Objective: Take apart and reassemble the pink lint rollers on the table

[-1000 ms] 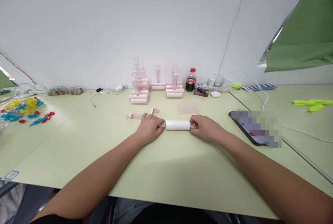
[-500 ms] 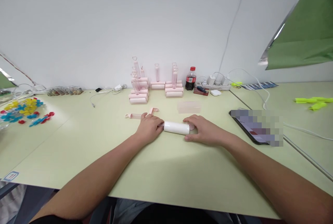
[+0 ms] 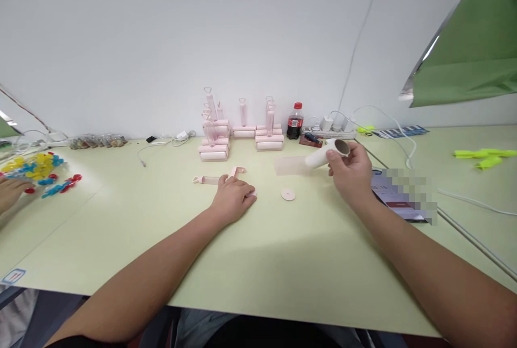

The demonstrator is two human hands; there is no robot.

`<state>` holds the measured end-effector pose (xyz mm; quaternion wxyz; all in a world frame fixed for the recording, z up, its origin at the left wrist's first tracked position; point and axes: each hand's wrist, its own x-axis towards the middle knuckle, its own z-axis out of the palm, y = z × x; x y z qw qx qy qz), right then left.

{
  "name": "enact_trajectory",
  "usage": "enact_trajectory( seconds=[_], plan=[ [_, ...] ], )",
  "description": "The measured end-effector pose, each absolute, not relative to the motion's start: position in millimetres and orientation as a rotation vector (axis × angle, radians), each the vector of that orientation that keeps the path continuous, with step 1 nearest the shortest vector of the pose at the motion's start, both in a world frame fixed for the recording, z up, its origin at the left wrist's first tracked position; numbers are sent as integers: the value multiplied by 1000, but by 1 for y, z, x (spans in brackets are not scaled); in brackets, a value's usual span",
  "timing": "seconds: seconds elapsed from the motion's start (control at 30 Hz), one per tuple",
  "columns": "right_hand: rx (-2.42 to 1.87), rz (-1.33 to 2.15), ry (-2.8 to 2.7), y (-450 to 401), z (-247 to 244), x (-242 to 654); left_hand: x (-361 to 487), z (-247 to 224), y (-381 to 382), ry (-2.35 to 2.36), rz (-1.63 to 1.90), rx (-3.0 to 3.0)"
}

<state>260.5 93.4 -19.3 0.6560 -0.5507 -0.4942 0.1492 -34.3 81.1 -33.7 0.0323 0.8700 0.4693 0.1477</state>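
Observation:
My right hand grips a white lint-roller roll, raised and tilted, its hollow end facing up and right. Below it, a pale pink clear cover lies on the table. One pale round end cap rests flat between my hands. My left hand is low on the table, fingers curled over another pale round end cap, mostly hidden. Just beyond that hand are a pink handle with a clear stem and a pink bracket-like part.
Several pink lint rollers stand along the wall beside a cola bottle and a power strip. A phone lies at right. Another person's hand is by colourful plastic pieces at left.
The white roll has gone from between my hands up and right in my right hand. A round end cap now shows on the table. Another person's hand has appeared at left.

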Motion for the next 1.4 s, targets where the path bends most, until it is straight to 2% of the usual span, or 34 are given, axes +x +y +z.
enact_trajectory(
  seconds=[0.13, 0.57, 1.03, 1.4],
  plan=[
    [-1478, 187, -1121, 105, -27, 276, -28, -31, 73, 1451, 372, 2769],
    [-1781, 421, -1280, 122, -49, 281, 19, -36, 41, 1121, 62, 2696],
    [-1785, 485, -1310, 125, -53, 281, 95, -29, 66, 1225, -26, 2651],
    [-1763, 520, -1268, 126, -55, 281, 101, -37, 78, 1256, 60, 2676]
  ],
)
